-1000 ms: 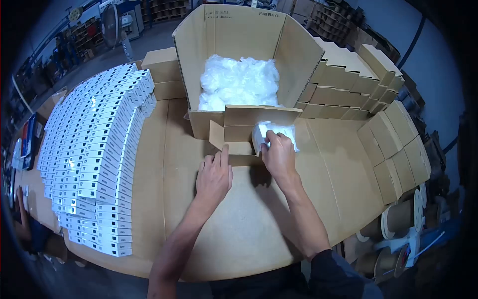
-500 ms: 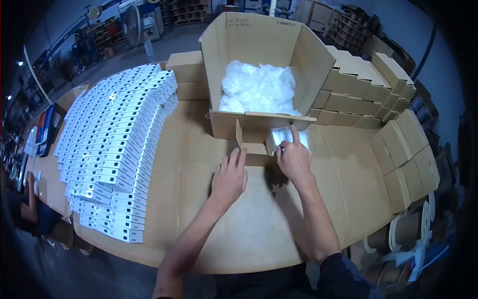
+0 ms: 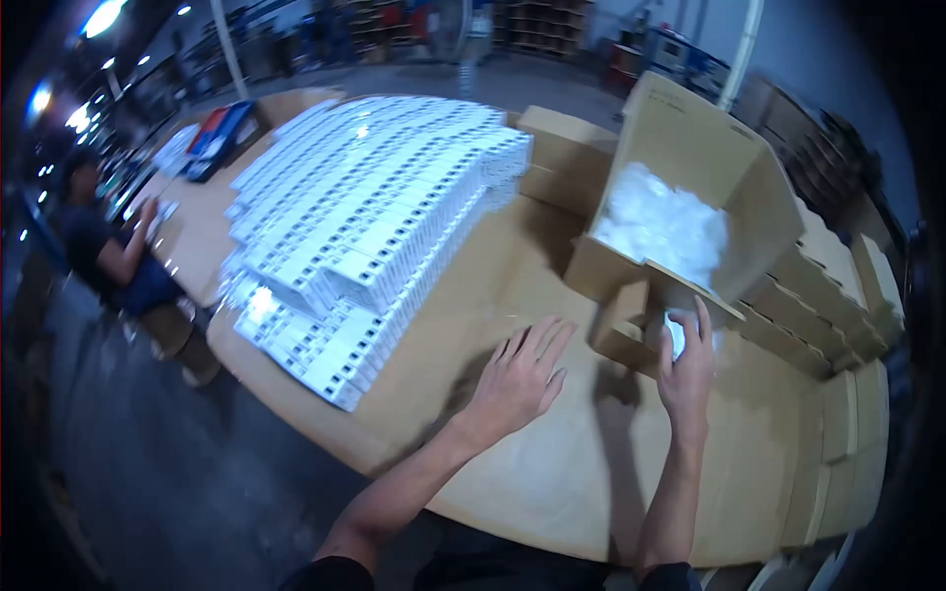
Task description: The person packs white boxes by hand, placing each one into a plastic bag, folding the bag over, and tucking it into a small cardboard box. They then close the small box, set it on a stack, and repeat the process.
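My left hand (image 3: pixel 514 382) is over the cardboard-covered table, fingers spread and holding nothing, between the white box stack and a small open carton. My right hand (image 3: pixel 687 369) has its index finger raised and is at a clear plastic-wrapped item (image 3: pixel 676 337) beside the small brown carton (image 3: pixel 623 321); whether it grips the item is hard to tell. Behind the carton stands a large open cardboard box (image 3: pixel 680 128) with crumpled clear plastic bags (image 3: pixel 662 225) inside. Many small white boxes (image 3: pixel 374 212) with dark squares are stacked in rows to the left.
Brown cartons are stacked (image 3: pixel 803 286) at the right, and more (image 3: pixel 567 148) stand behind the white boxes. A blue and red tray (image 3: pixel 219 138) lies at the far left of the table (image 3: pixel 532 483). Another person (image 3: pixel 108 241) is beyond the left edge.
The view has swung left. My left hand has let go of the small carton's flap and moved left, fingers spread. My right hand stays by the wrapped item.
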A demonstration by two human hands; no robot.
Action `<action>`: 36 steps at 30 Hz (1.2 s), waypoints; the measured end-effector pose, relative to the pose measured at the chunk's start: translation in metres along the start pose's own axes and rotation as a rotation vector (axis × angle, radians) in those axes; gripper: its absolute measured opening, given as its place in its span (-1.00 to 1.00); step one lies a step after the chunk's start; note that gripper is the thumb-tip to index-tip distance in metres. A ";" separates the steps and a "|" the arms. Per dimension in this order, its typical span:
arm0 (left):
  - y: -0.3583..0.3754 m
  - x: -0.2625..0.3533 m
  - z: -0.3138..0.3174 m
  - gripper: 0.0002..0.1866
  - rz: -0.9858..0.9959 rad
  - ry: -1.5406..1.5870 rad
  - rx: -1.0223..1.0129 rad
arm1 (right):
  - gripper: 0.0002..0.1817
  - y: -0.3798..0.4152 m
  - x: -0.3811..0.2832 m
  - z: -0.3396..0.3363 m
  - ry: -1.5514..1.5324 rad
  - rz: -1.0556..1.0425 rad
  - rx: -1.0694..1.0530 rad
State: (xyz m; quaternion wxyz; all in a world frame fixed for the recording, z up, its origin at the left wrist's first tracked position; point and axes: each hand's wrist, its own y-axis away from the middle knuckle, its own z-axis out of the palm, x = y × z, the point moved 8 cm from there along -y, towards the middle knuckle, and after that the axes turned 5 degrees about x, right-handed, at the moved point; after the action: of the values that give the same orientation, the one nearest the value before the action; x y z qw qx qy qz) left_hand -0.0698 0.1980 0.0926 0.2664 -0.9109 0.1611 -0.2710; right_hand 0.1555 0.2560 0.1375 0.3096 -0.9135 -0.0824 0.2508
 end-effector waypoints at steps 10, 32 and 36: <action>0.063 -0.105 -0.176 -0.40 -0.169 -0.309 0.316 | -0.44 0.018 -0.225 0.118 -0.675 -0.399 -0.557; 0.075 -0.098 -0.205 -0.58 0.018 -0.466 0.325 | -0.32 0.022 -0.259 0.123 -0.704 -0.183 -0.867; 0.052 -0.066 -0.187 -0.65 0.144 -0.262 0.372 | -0.42 0.038 -0.227 0.105 -1.223 0.209 -1.122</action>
State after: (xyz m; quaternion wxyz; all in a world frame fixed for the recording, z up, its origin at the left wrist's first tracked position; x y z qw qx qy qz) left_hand -0.2385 0.1111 0.1688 0.4668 -0.8597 0.1372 -0.1558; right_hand -0.0936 0.2115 0.1360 -0.3153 -0.6379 -0.2635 0.6513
